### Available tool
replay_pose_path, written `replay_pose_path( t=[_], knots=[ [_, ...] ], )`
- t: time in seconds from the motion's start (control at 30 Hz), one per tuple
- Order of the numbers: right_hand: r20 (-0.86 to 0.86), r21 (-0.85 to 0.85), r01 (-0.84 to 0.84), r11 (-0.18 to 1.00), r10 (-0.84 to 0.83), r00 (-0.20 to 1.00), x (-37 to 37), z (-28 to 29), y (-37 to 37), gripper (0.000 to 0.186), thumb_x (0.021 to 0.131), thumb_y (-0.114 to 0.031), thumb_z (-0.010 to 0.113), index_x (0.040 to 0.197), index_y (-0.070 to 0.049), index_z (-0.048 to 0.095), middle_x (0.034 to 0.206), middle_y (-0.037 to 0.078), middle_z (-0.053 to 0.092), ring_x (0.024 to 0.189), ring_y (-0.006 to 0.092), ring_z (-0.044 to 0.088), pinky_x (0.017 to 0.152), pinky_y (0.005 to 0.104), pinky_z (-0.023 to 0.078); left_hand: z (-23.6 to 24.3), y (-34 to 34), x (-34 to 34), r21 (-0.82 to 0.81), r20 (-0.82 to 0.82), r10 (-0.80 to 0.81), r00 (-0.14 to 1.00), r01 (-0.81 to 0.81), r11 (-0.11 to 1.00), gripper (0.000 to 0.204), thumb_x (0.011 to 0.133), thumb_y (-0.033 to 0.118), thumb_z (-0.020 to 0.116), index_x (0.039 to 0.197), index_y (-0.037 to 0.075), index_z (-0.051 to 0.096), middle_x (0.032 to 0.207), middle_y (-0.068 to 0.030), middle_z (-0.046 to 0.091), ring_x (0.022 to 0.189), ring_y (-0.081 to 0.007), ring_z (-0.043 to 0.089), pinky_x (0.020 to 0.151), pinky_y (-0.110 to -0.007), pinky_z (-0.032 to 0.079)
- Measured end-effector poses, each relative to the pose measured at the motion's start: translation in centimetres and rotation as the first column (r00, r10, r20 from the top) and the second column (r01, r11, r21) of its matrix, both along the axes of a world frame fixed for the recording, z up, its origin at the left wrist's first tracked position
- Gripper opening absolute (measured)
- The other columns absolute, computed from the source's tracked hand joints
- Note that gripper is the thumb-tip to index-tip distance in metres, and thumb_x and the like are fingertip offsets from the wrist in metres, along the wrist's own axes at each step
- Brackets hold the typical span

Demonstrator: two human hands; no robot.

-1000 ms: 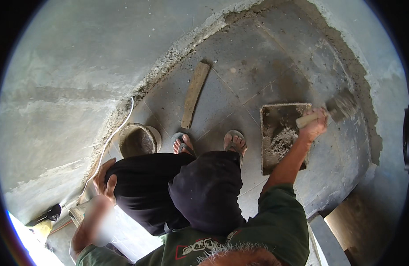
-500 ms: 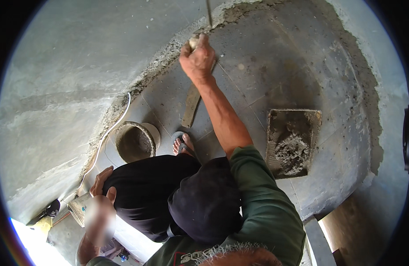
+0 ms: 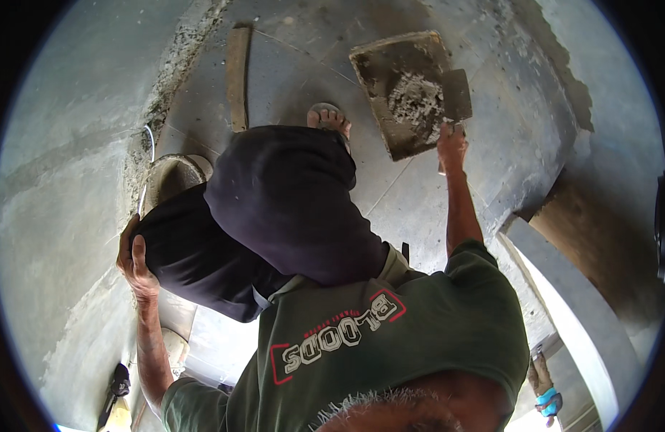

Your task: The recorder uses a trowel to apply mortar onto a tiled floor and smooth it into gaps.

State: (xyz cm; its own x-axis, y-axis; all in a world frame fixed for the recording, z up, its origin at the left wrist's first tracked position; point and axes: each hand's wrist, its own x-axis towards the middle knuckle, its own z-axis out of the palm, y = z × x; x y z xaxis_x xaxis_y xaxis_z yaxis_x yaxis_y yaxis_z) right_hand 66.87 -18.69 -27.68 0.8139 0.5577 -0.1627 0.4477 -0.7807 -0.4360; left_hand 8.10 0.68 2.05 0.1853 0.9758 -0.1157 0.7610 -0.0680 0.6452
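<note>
My right hand grips the handle of a broad flat trowel, whose blade lies over the right side of a rectangular tray crusted with grey mortar. The tray is on the grey tiled floor, ahead and to the right of my bare-toed, sandalled foot. My left hand is wrapped round my left knee, in black trousers. Just beyond that knee stands a mortar-stained round bucket, partly hidden by the leg.
A flat batten lies near the rough-edged left wall. A white cable runs along that wall's base. A pale ledge is at the lower right; beyond it, another person in blue appears.
My right hand with the trowel has moved from the rough upper-left wall edge back to the tray. The view has shifted, so the floor things sit higher in it. My left hand remains on my knee.
</note>
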Motion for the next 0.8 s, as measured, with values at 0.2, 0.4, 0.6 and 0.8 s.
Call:
replay_pose_path(
  t=[0.2,0.4,0.6,0.8],
  knots=[
    [-0.059,0.033,-0.064,0.997,0.066,0.996,1.6,-3.8,-0.4,0.045,0.088,-0.041,0.057,0.096,0.003,0.057,0.085,0.030,0.064,0.082,0.0497,0.062,0.068,0.0528,0.050,-0.1,-0.1,0.0,0.070,-0.071,-0.007,0.997,0.012,0.997,0.045,0.094,0.033,0.049,0.115,-0.005,0.063,0.107,-0.0164,0.068,0.102,-0.0235,0.061,0.093,-0.033,0.043],
    [-0.067,-0.160,-0.172,0.972,0.163,0.984,-1.5,-1.2,-4.8,0.039,0.091,-0.038,0.056,0.092,0.001,0.055,0.081,0.030,0.063,0.077,0.0515,0.060,0.060,0.0519,0.049,0.1,-0.1,0.1,0.028,-0.093,-0.017,0.995,0.020,0.999,0.048,0.094,0.034,0.046,0.116,-0.005,0.062,0.106,-0.0176,0.067,0.101,-0.0251,0.062,0.094,-0.034,0.043],
    [-0.573,0.233,0.285,0.930,-0.105,0.812,-7.6,3.2,-7.7,0.038,0.093,-0.041,0.052,0.093,-0.003,0.057,0.063,0.008,0.056,0.047,0.0176,0.054,0.041,0.0316,0.044,0.2,0.2,0.4,0.030,-0.120,-0.045,0.992,0.049,0.998,0.050,0.094,0.036,0.044,0.116,-0.006,0.061,0.105,-0.0179,0.067,0.099,-0.0250,0.062,0.093,-0.034,0.044],
    [-0.886,0.193,0.617,0.762,-0.134,0.444,-3.7,4.8,-2.0,0.046,0.095,-0.046,0.048,0.101,-0.001,0.055,0.063,0.005,0.053,0.044,0.0147,0.049,0.038,0.0313,0.042,0.2,0.1,0.5,-0.055,-0.065,0.009,0.998,-0.013,0.998,0.050,0.094,0.036,0.044,0.117,-0.005,0.061,0.106,-0.0176,0.067,0.099,-0.0251,0.061,0.093,-0.034,0.044]
  ],
)
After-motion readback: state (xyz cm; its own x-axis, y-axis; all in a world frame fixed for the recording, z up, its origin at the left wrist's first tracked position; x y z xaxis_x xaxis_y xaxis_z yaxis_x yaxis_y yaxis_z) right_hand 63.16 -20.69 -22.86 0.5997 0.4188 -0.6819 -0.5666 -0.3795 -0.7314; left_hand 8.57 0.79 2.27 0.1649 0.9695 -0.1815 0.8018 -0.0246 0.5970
